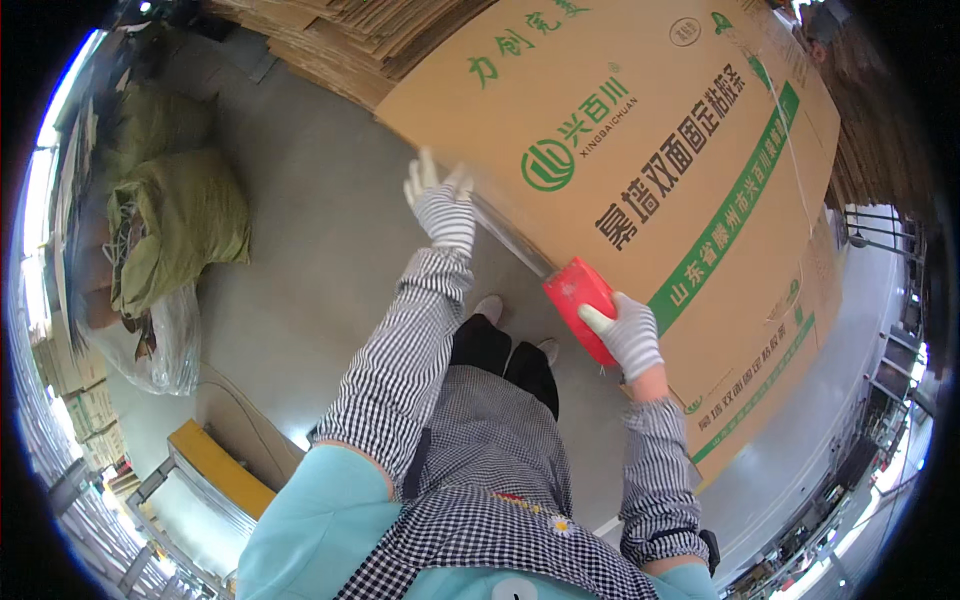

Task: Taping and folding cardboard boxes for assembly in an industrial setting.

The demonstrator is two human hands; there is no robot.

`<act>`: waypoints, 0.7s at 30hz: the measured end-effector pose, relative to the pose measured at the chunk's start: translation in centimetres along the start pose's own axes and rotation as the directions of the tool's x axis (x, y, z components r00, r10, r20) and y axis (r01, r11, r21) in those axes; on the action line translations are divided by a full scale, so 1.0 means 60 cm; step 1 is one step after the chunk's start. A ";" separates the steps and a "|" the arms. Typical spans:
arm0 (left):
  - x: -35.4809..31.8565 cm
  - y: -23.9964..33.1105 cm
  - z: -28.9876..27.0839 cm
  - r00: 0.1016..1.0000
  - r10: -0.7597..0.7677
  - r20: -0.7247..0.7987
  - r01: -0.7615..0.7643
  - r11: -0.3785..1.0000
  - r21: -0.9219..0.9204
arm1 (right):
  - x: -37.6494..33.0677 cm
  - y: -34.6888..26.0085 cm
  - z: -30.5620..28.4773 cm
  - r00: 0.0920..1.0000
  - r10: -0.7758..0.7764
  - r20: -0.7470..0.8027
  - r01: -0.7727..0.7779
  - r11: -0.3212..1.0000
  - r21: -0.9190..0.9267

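My right hand [626,335], in a white glove with a striped cuff, grips a red tape dispenser [582,303] by the near edge of a large brown cardboard box [480,160]. A strip of clear packing tape [510,238] runs from the dispenser along that edge toward my left hand. My left hand [440,200], gloved alike, has its fingers stretched out and apart at the strip's far end, by the box's left corner. Slight blur hides whether the fingertips touch the tape. Green and black print covers the box face.
Flattened cardboard [340,35] is stacked beyond the box. Bulging green woven sacks [190,215] and a clear plastic bag [165,345] lie on the grey floor at left. A yellow-sided bench [220,468] stands at lower left, metal racks [885,375] at right.
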State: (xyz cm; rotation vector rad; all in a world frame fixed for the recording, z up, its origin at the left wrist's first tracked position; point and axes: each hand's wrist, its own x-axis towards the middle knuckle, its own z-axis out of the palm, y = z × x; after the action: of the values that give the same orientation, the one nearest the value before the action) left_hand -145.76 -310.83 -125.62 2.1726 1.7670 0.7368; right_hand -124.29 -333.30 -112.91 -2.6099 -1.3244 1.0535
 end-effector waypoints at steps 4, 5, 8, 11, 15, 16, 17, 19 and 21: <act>0.016 -0.021 0.072 0.938 -0.295 -0.181 0.202 0.890 -0.408 | 0.033 -0.057 0.014 0.994 0.113 0.009 -0.111 0.986 -0.121; 0.016 -0.037 0.083 0.948 -0.287 -0.138 0.204 0.880 -0.429 | 0.027 -0.059 0.013 0.990 0.141 0.019 -0.137 0.982 -0.134; 0.013 -0.050 0.086 0.518 -0.406 0.753 0.784 -0.127 -0.608 | -0.010 -0.002 0.031 1.000 0.015 0.014 -0.014 0.997 -0.078; 0.031 -0.071 0.090 0.519 -0.510 0.686 0.767 -0.076 -0.637 | -0.100 0.063 0.007 0.989 -0.126 -0.075 0.125 0.992 -0.017; 0.026 -0.034 0.082 0.466 -0.583 0.666 0.746 -0.146 -0.650 | -0.179 0.269 -0.007 0.896 0.444 0.023 -0.433 0.883 -0.179; 0.025 -0.027 0.074 0.465 -0.586 0.664 0.745 -0.146 -0.651 | -0.178 0.284 -0.009 0.855 0.518 0.026 -0.487 0.820 -0.301; 0.020 -0.020 0.068 0.481 -0.578 0.659 0.748 -0.123 -0.653 | -0.166 0.271 -0.013 0.854 0.519 0.031 -0.487 0.819 -0.304; 0.016 0.000 0.050 0.496 -0.572 0.653 0.748 -0.099 -0.656 | -0.113 0.228 -0.013 0.785 0.611 0.106 -0.505 0.728 -0.463; 0.017 0.026 0.045 0.531 -0.573 0.625 0.707 -0.107 -0.699 | -0.090 0.201 0.000 0.784 0.610 0.118 -0.473 0.709 -0.522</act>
State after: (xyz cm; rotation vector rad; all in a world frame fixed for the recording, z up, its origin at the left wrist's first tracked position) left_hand -142.90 -309.89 -126.91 0.3384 1.3801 0.9243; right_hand -118.00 -344.87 -113.70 -3.4844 -0.9186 1.3620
